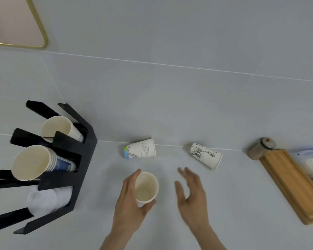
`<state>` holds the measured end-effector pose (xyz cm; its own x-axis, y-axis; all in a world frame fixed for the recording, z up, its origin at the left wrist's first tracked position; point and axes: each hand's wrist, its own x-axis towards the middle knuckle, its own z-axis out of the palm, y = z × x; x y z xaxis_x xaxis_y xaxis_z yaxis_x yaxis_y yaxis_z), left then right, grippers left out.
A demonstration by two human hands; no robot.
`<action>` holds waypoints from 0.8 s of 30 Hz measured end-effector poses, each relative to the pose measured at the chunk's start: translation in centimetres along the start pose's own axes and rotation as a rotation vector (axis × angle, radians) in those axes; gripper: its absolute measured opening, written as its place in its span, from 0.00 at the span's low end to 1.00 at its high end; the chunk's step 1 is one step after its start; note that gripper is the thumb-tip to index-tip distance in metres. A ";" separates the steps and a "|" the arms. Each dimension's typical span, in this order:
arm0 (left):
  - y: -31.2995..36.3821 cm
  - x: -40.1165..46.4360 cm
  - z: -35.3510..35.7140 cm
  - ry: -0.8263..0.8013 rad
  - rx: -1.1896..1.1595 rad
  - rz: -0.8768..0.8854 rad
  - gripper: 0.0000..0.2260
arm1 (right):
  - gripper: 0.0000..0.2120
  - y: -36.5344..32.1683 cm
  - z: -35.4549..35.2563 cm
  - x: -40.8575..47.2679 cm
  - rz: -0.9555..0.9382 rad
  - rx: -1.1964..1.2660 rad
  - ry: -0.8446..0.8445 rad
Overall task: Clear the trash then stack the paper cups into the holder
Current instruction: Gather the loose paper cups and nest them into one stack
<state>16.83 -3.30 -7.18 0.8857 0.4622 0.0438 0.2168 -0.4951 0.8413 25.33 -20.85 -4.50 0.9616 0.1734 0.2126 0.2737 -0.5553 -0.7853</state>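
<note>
Two loose paper cups lie on their sides on the grey counter in the head view, and I hold a third. My left hand (132, 199) grips the plain cup (145, 188) upright at lower centre of the frame, mouth toward the camera, fingers wrapped round its wall. My right hand (192, 192) is open and empty just right of it, fingers spread and pointing toward the upper right. The tree-print cup (205, 156) lies that way, near those fingertips, its long axis slanting from upper left down to lower right with the rim at the lower right end. The blue-edged cup (140, 148) lies above my left hand, its axis nearly level, rim to the right. I judge the right hand nearer the tree-print cup. The black holder (83, 159) stands at left of frame, well apart, two slots already carrying cup stacks.
</note>
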 end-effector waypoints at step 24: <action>0.6 0.4 0.3 0.007 0.016 -0.037 0.47 | 0.11 0.0 -2.6 6.7 0.499 0.616 0.133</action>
<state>17.43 -3.66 -6.80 0.8742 0.4853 0.0161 0.2562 -0.4892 0.8337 31.80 -21.76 -1.54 0.9727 -0.0972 -0.2110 -0.2107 0.0134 -0.9775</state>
